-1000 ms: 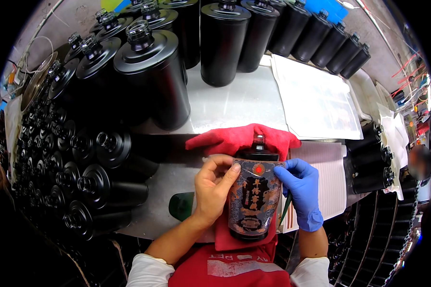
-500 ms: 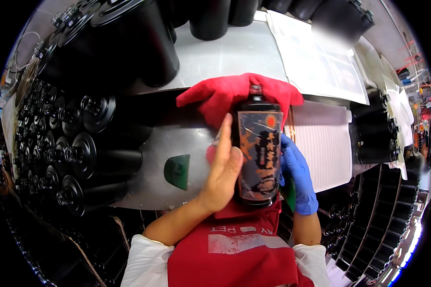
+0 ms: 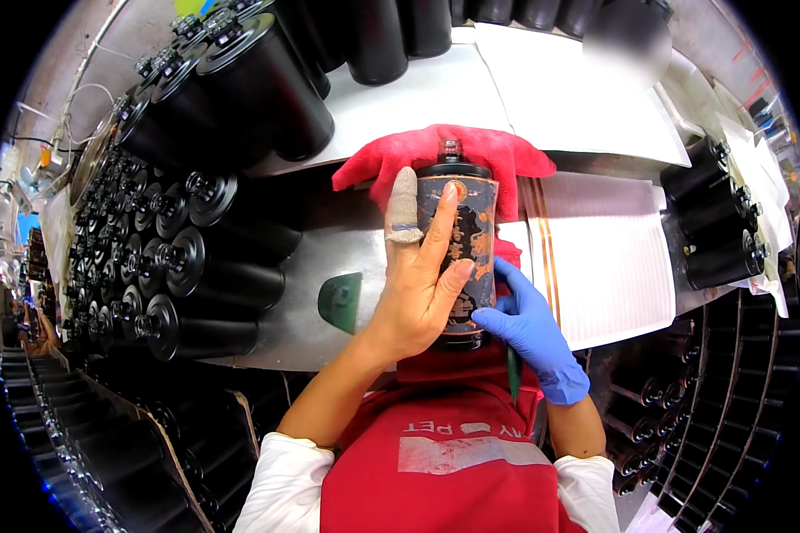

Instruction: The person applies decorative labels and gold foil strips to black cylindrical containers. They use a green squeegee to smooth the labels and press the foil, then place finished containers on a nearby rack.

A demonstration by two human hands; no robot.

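A black bottle (image 3: 480, 240) with a dark, orange-patterned label lies with its glass neck pointing away, on a red cloth. My left hand (image 3: 413, 298) is bare apart from a grey fabric sleeve on one finger. Its fingers stretch flat along the label. At the bottle's lower right, my right hand (image 3: 529, 329) in a blue glove grips the side, thumb on the front and the other fingers partly hidden. A thin green piece (image 3: 514, 375) sticks out below the glove; whether the hand holds it is hidden. Left of my hands, a green scraper (image 3: 340, 302) lies on the metal table.
The red cloth (image 3: 524, 160) drapes over a raised ledge. Black bottles (image 3: 227, 275) are stacked at the left, and more bottles (image 3: 271, 89) stand upright behind. White foam sheeting (image 3: 609, 258) lies at the right, near more bottles (image 3: 729, 258). Racks of bottles (image 3: 684, 400) fill the lower right.
My left hand has moved from the bottle's left edge onto its label. The bottle has turned and shifted slightly; my right thumb now shows on its front.
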